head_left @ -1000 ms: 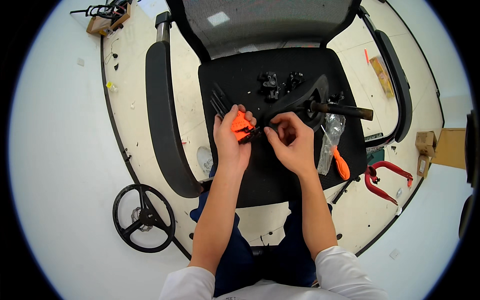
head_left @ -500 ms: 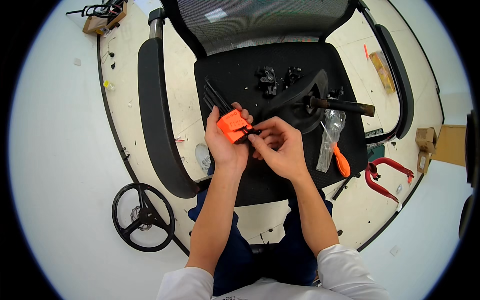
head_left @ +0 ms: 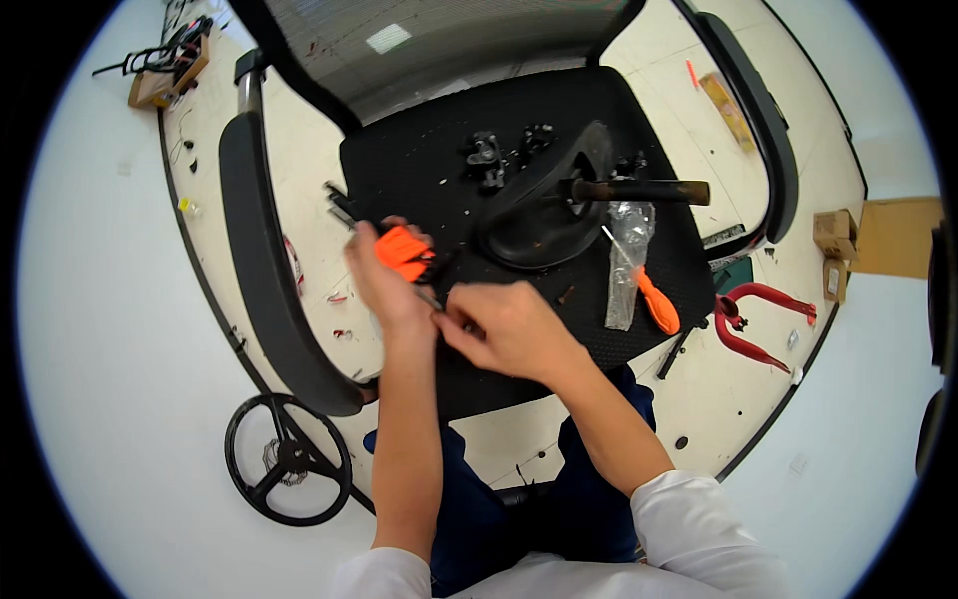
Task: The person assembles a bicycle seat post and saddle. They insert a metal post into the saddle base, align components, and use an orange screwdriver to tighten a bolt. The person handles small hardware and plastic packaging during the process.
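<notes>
Near the left edge of the black chair seat (head_left: pixel 559 344), my left hand (head_left: pixel 379 285) grips an orange hex key holder (head_left: pixel 403 253) with dark keys sticking out beyond it. My right hand (head_left: pixel 514 329), close by it, pinches a thin dark rod (head_left: pixel 427 298), apparently a hex key; its far end lies against the left hand. On the seat, a black bicycle saddle (head_left: pixel 524 235) with its post (head_left: pixel 649 192) lies beyond the right hand. Behind it are black metal bike parts (head_left: pixel 487 160). A clear plastic bag (head_left: pixel 621 299) and an orange-handled screwdriver (head_left: pixel 659 301) lie to the right.
Chair armrests (head_left: pixel 264 270) flank the seat, and a mesh backrest (head_left: pixel 449 45) stands at the far side. On the floor are a black three-spoke wheel (head_left: pixel 337 477), a red bike fork (head_left: pixel 750 349) and small cardboard boxes (head_left: pixel 834 233). A small screw (head_left: pixel 566 295) lies on the seat.
Both hands have shifted left in view, and the hex key holder has tilted. My right hand has drawn back from the holder with a thin rod in its fingers. The view has also shifted.
</notes>
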`<state>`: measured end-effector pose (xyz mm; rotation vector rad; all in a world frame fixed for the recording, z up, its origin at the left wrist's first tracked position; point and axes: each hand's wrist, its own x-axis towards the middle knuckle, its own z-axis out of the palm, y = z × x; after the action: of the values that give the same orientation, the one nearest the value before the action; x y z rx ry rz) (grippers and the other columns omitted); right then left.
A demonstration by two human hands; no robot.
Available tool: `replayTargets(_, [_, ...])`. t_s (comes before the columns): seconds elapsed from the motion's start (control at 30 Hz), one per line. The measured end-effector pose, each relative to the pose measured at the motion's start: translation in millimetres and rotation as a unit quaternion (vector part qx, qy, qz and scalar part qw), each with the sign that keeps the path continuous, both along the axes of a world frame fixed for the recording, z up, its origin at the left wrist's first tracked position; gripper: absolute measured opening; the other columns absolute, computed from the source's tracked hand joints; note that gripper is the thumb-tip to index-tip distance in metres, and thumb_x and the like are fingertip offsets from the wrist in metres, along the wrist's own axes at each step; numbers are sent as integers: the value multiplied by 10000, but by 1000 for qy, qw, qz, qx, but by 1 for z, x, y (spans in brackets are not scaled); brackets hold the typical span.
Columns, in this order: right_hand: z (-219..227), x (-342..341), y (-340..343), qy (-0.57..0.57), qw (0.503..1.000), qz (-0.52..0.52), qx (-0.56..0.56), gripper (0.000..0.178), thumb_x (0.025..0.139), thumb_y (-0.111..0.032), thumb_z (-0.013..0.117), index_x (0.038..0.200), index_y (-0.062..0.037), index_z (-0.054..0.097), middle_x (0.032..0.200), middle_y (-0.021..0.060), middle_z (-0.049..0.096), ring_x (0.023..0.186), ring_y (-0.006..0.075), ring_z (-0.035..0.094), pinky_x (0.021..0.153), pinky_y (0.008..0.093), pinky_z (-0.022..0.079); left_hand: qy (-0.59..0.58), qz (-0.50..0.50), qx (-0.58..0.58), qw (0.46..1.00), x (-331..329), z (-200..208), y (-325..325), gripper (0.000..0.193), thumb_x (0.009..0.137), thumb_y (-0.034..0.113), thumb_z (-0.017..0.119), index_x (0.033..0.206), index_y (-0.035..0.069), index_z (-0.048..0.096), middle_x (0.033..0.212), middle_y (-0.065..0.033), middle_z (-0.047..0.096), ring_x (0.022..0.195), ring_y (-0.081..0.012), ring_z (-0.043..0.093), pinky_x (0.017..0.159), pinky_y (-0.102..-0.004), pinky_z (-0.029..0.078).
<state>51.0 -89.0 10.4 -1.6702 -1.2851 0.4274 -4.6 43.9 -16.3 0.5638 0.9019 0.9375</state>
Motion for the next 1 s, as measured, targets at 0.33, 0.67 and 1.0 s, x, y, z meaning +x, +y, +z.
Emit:
replayTargets(0.33, [18, 64, -92, 414, 903, -111, 17, 211, 795, 20, 744, 738, -29, 546, 626, 28, 601, 467, 86, 603, 413, 180, 428, 42, 21, -25, 999, 5, -6, 6, 401, 1064, 285, 426, 1251, -69, 399, 1141, -200, 593, 1022, -306, 622, 940, -396, 527])
replayTargets(0.67, [10, 85, -103, 407, 899, -159, 23, 174, 814, 69, 686, 837, -5, 530, 678, 56, 611, 515, 100, 609, 460, 210, 456, 311, -156, 297, 889, 7, -26, -13, 448, 971, 130, 602, 1336, -67, 433, 1386, -281, 502, 1219, -260, 580, 1038, -351, 448])
replayTargets(1.0, [6, 90, -93, 464, 860, -186, 106, 82, 916, 12, 610, 984, 57, 613, 682, 92, 627, 480, 103, 569, 443, 220, 448, 350, -203, 557, 725, 30, 2, -54, 319, 873, 54, 671, 1187, 6, 634, 1152, -140, 673, 1060, -264, 631, 936, -349, 482])
